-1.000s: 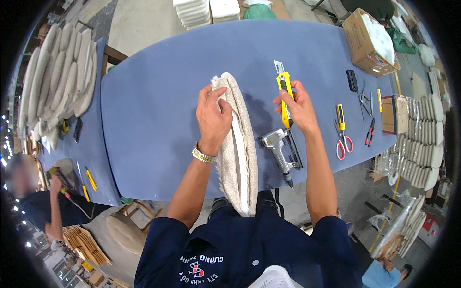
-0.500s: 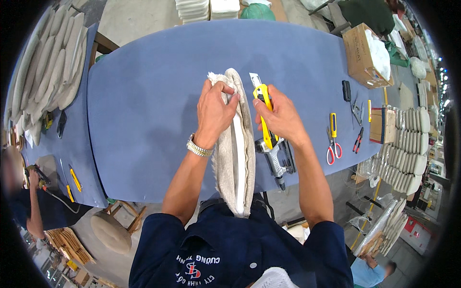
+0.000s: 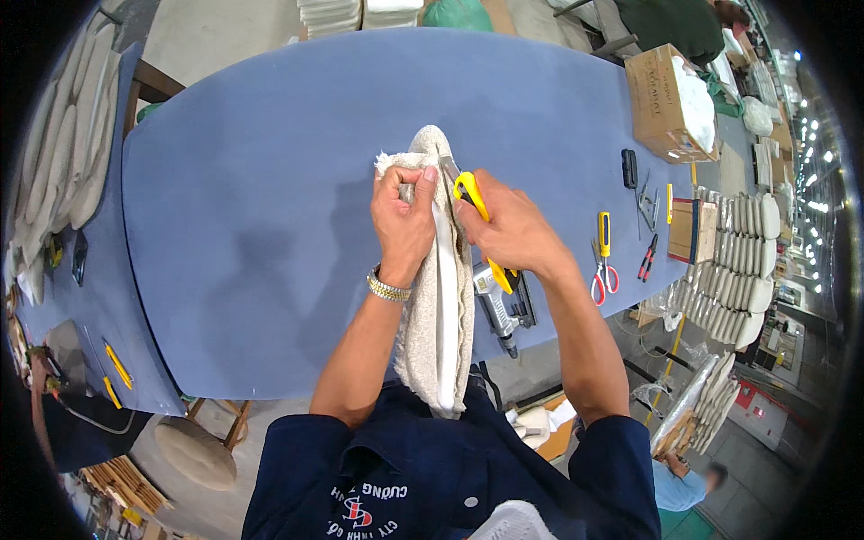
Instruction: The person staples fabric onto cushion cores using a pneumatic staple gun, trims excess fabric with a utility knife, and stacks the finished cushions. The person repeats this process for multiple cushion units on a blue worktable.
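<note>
A beige fabric-covered cushion [image 3: 419,337] stands on edge in front of me, its near end against my shirt. A white strip [image 3: 445,315] shows along its long opening. My left hand [image 3: 403,220] pinches the frayed fabric edge near the far end. In my right hand [image 3: 511,223] is a yellow utility knife [image 3: 471,192]. Its blade reaches the cushion's seam just right of my left fingertips; the tip is hard to make out. Below my right hand, a grey staple gun [image 3: 498,304] lies on the blue table.
On the blue table [image 3: 243,162], red-handled scissors [image 3: 605,274], a yellow screwdriver [image 3: 604,232], pliers [image 3: 648,259] and a black case [image 3: 629,168] lie to the right. A cardboard box [image 3: 661,103] stands at the far right. Stacked cushions [image 3: 72,135] fill the left table; a co-worker's arm [image 3: 40,396] shows there.
My right hand has brought the knife left and tilted it, so its blade now meets the cushion's seam instead of pointing up in the air. My left hand keeps its pinch. The view has shifted slightly.
</note>
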Tool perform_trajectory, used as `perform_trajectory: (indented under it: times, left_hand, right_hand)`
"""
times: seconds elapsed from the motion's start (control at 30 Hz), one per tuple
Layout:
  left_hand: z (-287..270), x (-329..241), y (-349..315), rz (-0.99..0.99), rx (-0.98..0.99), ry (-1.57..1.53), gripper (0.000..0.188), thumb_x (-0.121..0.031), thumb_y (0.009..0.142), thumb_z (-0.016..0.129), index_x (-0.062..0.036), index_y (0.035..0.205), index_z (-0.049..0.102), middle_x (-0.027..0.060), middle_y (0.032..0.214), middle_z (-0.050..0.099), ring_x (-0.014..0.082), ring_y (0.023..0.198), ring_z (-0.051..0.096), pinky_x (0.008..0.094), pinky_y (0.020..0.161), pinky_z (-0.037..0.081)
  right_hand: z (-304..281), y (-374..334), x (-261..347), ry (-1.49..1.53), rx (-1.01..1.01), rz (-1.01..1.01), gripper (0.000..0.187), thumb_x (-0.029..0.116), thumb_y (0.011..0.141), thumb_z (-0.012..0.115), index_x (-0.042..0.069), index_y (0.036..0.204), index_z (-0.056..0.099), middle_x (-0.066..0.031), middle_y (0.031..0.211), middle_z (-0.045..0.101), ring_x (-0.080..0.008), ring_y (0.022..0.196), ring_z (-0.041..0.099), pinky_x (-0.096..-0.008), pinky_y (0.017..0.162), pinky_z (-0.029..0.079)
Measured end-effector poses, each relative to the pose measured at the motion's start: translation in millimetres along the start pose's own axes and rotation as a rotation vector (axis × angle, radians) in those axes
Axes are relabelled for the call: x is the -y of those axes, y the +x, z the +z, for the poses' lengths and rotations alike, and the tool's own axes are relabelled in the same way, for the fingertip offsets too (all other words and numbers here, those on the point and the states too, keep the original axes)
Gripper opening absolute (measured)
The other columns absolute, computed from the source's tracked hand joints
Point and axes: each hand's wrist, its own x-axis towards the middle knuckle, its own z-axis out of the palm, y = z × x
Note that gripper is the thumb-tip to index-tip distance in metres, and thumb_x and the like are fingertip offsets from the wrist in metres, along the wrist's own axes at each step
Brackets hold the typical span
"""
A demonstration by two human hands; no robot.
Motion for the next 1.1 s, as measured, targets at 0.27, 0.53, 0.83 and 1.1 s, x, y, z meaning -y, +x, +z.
perform_trajectory:
  times: [0.27, 0.53, 0.83, 1.1]
  left_hand:
    - [-1, -6, 5, 0.005, 0.045, 0.045, 0.028, -0.025, 0.095, 0.077, -0.0012, 0.086, 0.067, 0.0077, 0.086, 0.070, 0.0149, 0.085, 0.059, 0.0321, 0.080, 0.047]
    - [-3, -5, 13, 0.006, 0.102, 0.017, 0.026, -0.023, 0.094, 0.076, -0.0009, 0.085, 0.066, 0.0064, 0.084, 0.068, 0.0159, 0.081, 0.059, 0.0326, 0.075, 0.047]
    - [-8, -7, 20, -0.048, 0.162, 0.022, 0.027, -0.025, 0.091, 0.078, -0.0009, 0.084, 0.068, 0.0114, 0.088, 0.073, 0.0264, 0.086, 0.066, 0.0390, 0.080, 0.050]
    - [-6, -2, 21, -0.018, 0.151, -0.014, 0.025, -0.022, 0.091, 0.078, -0.0005, 0.083, 0.069, 0.0113, 0.086, 0.074, 0.0243, 0.081, 0.067, 0.0365, 0.079, 0.051]
  right_hand:
    - [-14, -2, 27, -0.189, 0.044, 0.077, 0.033, 0.026, 0.098, 0.053, -0.006, 0.103, 0.053, -0.0314, 0.083, 0.067, -0.0523, 0.084, 0.065, -0.0597, 0.078, 0.048]
    - [-22, 10, 19, -0.201, 0.146, 0.041, 0.034, 0.024, 0.097, 0.051, -0.008, 0.106, 0.053, -0.0331, 0.089, 0.068, -0.0506, 0.086, 0.068, -0.0565, 0.080, 0.051]
    - [-21, 6, 17, -0.232, 0.204, 0.008, 0.034, 0.023, 0.097, 0.051, -0.010, 0.107, 0.052, -0.0320, 0.087, 0.069, -0.0486, 0.083, 0.068, -0.0554, 0.077, 0.051]
    - [-16, -13, 16, -0.228, 0.213, 0.030, 0.035, 0.024, 0.098, 0.051, -0.009, 0.108, 0.050, -0.0320, 0.086, 0.068, -0.0488, 0.082, 0.068, -0.0555, 0.076, 0.050]
